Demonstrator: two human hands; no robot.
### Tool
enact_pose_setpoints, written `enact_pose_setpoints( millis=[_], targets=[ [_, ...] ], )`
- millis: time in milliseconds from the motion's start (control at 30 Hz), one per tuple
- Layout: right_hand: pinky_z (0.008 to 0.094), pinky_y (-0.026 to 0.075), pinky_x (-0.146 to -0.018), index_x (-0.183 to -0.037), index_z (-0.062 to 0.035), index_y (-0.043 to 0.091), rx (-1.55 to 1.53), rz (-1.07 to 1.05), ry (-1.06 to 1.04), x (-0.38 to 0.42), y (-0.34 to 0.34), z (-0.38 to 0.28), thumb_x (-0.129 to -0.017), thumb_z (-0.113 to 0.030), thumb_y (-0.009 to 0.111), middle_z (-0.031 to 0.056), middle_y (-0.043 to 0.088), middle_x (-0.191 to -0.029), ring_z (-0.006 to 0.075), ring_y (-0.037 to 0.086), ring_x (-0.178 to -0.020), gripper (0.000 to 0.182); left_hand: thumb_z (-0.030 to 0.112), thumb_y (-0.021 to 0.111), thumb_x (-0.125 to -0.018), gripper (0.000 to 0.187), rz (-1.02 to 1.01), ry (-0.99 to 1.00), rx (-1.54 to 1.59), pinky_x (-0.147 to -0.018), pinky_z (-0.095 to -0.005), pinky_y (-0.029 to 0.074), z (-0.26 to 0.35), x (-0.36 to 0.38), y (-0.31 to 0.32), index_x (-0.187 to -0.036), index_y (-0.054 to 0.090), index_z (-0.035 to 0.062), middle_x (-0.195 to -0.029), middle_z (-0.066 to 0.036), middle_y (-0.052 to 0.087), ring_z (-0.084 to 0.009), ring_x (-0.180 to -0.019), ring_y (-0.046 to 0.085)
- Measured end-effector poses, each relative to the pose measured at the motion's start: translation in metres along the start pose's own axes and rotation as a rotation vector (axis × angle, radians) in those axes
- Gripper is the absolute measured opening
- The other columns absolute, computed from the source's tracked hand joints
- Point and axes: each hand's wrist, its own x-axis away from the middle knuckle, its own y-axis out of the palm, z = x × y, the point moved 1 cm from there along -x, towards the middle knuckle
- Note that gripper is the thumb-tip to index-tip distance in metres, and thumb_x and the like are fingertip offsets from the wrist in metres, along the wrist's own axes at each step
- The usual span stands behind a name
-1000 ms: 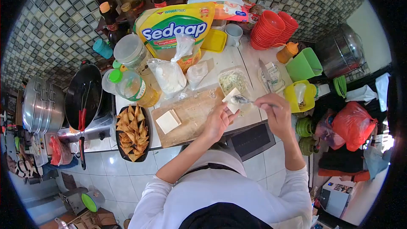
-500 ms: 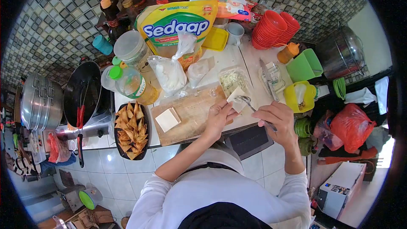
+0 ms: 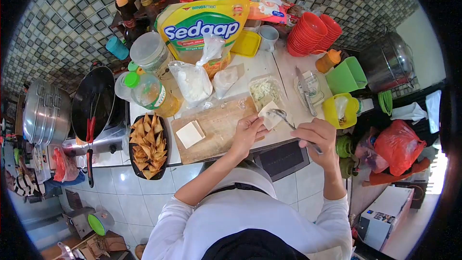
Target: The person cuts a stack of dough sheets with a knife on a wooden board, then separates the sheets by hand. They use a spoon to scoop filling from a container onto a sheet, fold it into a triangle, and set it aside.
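Note:
My left hand (image 3: 248, 130) pinches one edge of a pale square wrapper sheet (image 3: 269, 122), held in the air over the board's right end. In my right hand (image 3: 318, 137) is a metal spoon (image 3: 289, 123), its bowl over the sheet. Whether filling lies under the bowl is hard to make out. Just beyond the sheet stands a clear tub (image 3: 251, 97) of pale shredded filling (image 3: 264, 89). A stack of white square wrappers (image 3: 190, 135) rests on the wooden cutting board (image 3: 219, 132), left of my hands.
A black tray (image 3: 166, 156) of fried triangular pastries (image 3: 147, 139) sits left of the board. Behind it are an oil bottle (image 3: 151, 96), flour bags (image 3: 192, 86) and a Sedaap pouch (image 3: 201, 31). A knife (image 3: 305, 89), yellow container (image 3: 344, 119) and red bowls (image 3: 305, 33) stand right.
The sheet and the spoon bowl have shifted slightly right and down, the bowl staying over the sheet. My right hand has turned a little, with the spoon handle lower. Both hands keep their hold.

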Motion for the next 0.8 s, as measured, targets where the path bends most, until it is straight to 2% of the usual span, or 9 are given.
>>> enact_pose_setpoints(
  millis=[100, 167, 300, 367, 500, 567, 700, 800],
  targets=[
    [0.0321, 0.039, -0.052, -0.084, -0.0084, 0.067, 0.12, -0.105, -0.028, 0.001, 0.003, 0.002, -0.064, -0.014, 0.067, 0.0058, 0.062, -0.076, 0.0244, 0.05, -0.057, 0.02, 0.016, 0.049, -0.093, 0.025, -0.039, 0.023, 0.027, -0.083, -0.0316, 0.051, -0.003, -0.001, -0.002, -0.104, 0.058, -0.0043, -0.096, -0.011, 0.064, -0.0179, -0.087, 0.063],
    [0.0308, 0.039, -0.051, -0.085, -0.0097, 0.066, 0.001, 0.065, -0.036, 0.004, -0.001, 0.008, -0.051, -0.002, 0.068, 0.0043, 0.063, -0.079, 0.0221, 0.052, -0.057, 0.035, 0.016, 0.049, -0.093, 0.025, -0.04, 0.03, 0.014, -0.083, -0.0316, 0.051, -0.004, -0.003, -0.005, -0.105, 0.058, -0.0039, -0.096, -0.011, 0.064, -0.0182, -0.087, 0.064],
    [0.0311, 0.039, -0.052, -0.086, -0.0084, 0.067, 0.008, 0.004, -0.012, 0.004, 0.001, 0.006, -0.052, -0.001, 0.066, 0.0063, 0.063, -0.077, 0.0235, 0.053, -0.058, 0.034, 0.017, 0.049, -0.093, 0.026, -0.033, -0.012, -0.032, -0.08, -0.0311, 0.052, 0.0, 0.0, -0.005, -0.107, 0.057, -0.0032, -0.097, -0.011, 0.064, -0.0186, -0.087, 0.064],
    [0.0315, 0.041, -0.054, -0.085, -0.007, 0.067, -0.078, 0.138, 0.021, 0.007, -0.001, 0.012, -0.057, 0.0, 0.065, 0.0077, 0.063, -0.077, 0.0244, 0.055, -0.061, 0.029, 0.017, 0.049, -0.093, 0.026, -0.03, -0.006, -0.029, -0.079, -0.031, 0.052, -0.002, -0.001, -0.008, -0.107, 0.057, -0.0031, -0.097, -0.011, 0.064, -0.0188, -0.087, 0.064],
    [0.0322, 0.043, -0.057, -0.085, -0.0052, 0.067, -0.135, 0.095, 0.08, 0.008, 0.001, 0.011, -0.063, 0.002, 0.062, 0.0092, 0.063, -0.077, 0.0255, 0.057, -0.064, 0.024, 0.017, 0.048, -0.093, 0.027, -0.028, -0.013, -0.029, -0.078, -0.0311, 0.052, 0.003, 0.004, -0.004, -0.11, 0.056, -0.003, -0.101, -0.012, 0.064, -0.0199, -0.089, 0.064],
    [0.0316, 0.045, -0.059, -0.084, -0.0041, 0.066, -0.232, 0.166, 0.174, 0.011, 0.001, 0.016, -0.068, 0.002, 0.059, 0.0109, 0.064, -0.078, 0.0261, 0.059, -0.066, 0.019, 0.015, 0.047, -0.093, 0.027, -0.021, -0.033, -0.03, -0.08, -0.0302, 0.052, 0.006, 0.006, -0.003, -0.112, 0.055, -0.0036, -0.1, -0.012, 0.064, -0.0192, -0.088, 0.064],
    [0.0304, 0.046, -0.062, -0.084, -0.0035, 0.066, -0.257, 0.188, 0.167, 0.01, -0.002, 0.013, -0.072, -0.001, 0.058, 0.012, 0.063, -0.076, 0.0262, 0.059, -0.068, 0.015, 0.012, 0.044, -0.094, 0.028, -0.044, -0.016, 0.032, -0.082, -0.0304, 0.053, 0.004, 0.009, -0.005, -0.114, 0.054, -0.0047, -0.103, -0.013, 0.063, -0.0194, -0.088, 0.064],
    [0.0299, 0.046, -0.063, -0.082, -0.0027, 0.066, -0.243, 0.081, 0.234, 0.011, 0.003, 0.015, -0.075, -0.005, 0.057, 0.012, 0.064, -0.076, 0.0261, 0.06, -0.069, 0.011, 0.014, 0.047, -0.093, 0.029, -0.043, -0.007, 0.013, -0.083, -0.0345, 0.052, 0.004, 0.01, -0.007, -0.114, 0.053, -0.0056, -0.108, -0.015, 0.062, -0.0223, -0.094, 0.063]
  ],
)
